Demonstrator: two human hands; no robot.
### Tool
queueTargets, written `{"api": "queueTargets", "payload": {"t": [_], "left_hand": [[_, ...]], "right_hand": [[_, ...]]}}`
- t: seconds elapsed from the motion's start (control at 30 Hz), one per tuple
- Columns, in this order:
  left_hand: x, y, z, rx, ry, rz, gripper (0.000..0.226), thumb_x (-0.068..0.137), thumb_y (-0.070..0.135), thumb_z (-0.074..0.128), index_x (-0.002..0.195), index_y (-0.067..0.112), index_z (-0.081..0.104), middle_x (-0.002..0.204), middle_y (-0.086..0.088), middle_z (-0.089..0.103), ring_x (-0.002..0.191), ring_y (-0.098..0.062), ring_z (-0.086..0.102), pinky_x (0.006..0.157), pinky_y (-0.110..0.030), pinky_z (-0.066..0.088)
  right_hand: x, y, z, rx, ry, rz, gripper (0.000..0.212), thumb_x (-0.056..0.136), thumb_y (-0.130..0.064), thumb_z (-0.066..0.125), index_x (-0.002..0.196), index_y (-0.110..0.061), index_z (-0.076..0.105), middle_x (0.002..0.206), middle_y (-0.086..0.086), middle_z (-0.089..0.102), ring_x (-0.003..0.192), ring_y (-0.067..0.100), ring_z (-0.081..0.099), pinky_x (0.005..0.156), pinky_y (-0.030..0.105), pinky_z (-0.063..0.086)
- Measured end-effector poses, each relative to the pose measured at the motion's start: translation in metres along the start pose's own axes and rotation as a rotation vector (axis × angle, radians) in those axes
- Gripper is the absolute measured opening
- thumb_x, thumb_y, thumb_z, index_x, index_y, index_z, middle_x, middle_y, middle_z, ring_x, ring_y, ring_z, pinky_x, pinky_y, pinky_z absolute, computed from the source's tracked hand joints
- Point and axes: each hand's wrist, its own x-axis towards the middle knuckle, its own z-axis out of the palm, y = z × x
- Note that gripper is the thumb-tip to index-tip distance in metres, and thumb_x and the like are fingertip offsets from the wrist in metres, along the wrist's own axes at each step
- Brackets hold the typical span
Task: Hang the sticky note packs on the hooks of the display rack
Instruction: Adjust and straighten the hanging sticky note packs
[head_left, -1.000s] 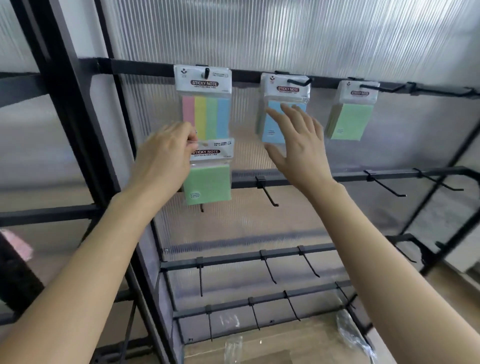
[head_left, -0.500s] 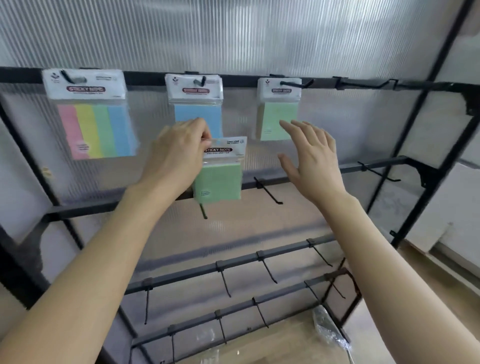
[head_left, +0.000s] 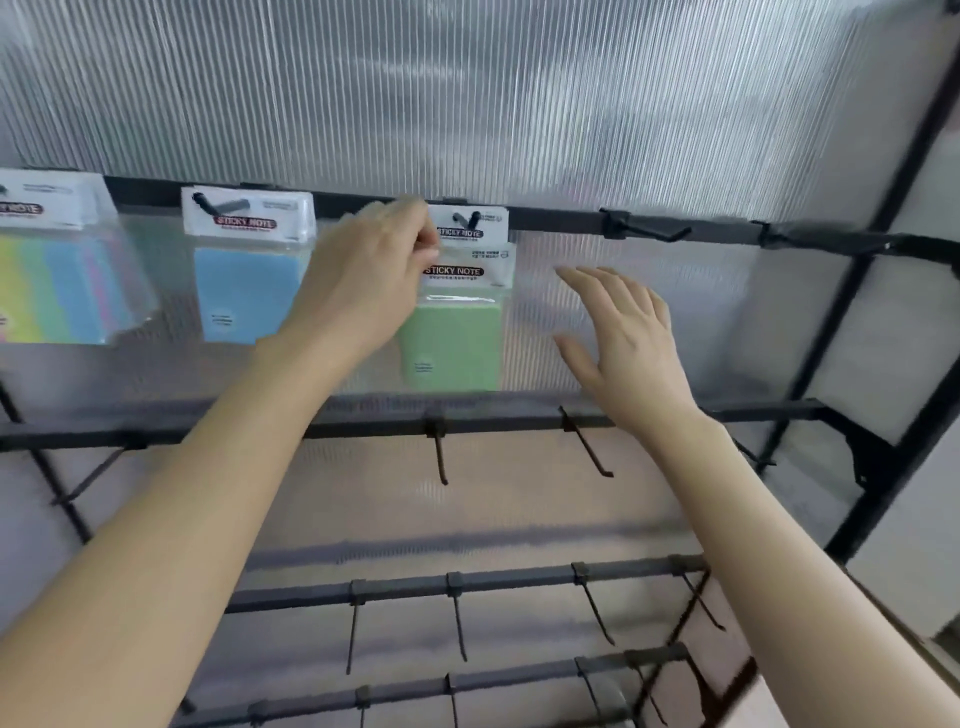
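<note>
My left hand (head_left: 369, 280) pinches the white header of a green sticky note pack (head_left: 454, 332), held up just below the top rail (head_left: 561, 221) of the black display rack. It overlaps the pack (head_left: 475, 226) hanging on the third hook behind it. A blue pack (head_left: 244, 291) and a multicoloured pack (head_left: 57, 280) hang further left on the same rail. My right hand (head_left: 623, 332) hovers to the right with spread fingers, holding nothing. An empty hook (head_left: 647, 231) sticks out of the top rail above my right hand.
Lower rails carry bare hooks (head_left: 441, 457) pointing forward and down. A ribbed translucent panel (head_left: 467, 104) backs the rack. The rack's black frame post (head_left: 883, 322) runs down the right side. Wooden floor shows at the bottom right.
The view has swung right and closer. My left hand has lifted the green pack from the second rail's height up to the top rail. My right hand stays spread beside it.
</note>
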Motion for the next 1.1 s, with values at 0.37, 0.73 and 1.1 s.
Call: {"api": "queueTargets", "payload": {"t": [0.37,0.73,1.1], "left_hand": [[0.021,0.025,-0.008,0.059,0.070,-0.079,0.012,0.096,0.016,0.047,0.099,0.006,0.055,0.100,-0.004,0.059,0.090,-0.017,0.049,0.070,-0.023,0.028],[0.029,0.024,-0.010,0.044,-0.043,-0.167,0.014,0.095,0.018,0.049,0.100,0.007,0.056,0.107,-0.008,0.062,0.100,-0.024,0.054,0.078,-0.033,0.037],[0.035,0.007,0.016,-0.014,-0.032,-0.251,0.014,0.091,0.020,0.057,0.098,0.009,0.061,0.107,-0.005,0.062,0.102,-0.022,0.052,0.074,-0.029,0.034]], "right_hand": [[0.004,0.021,0.000,0.102,0.016,-0.083,0.054,0.086,-0.034,0.038,0.132,-0.009,0.048,0.127,0.011,0.055,0.121,0.034,0.046,0.099,0.044,0.033],[-0.002,0.016,-0.001,0.100,0.006,-0.089,0.050,0.087,-0.030,0.048,0.133,-0.010,0.047,0.127,0.010,0.055,0.123,0.034,0.045,0.099,0.045,0.033],[-0.003,0.001,0.001,0.098,-0.031,-0.049,0.055,0.086,-0.037,0.036,0.133,-0.011,0.047,0.128,0.010,0.055,0.124,0.032,0.043,0.099,0.045,0.033]]}}
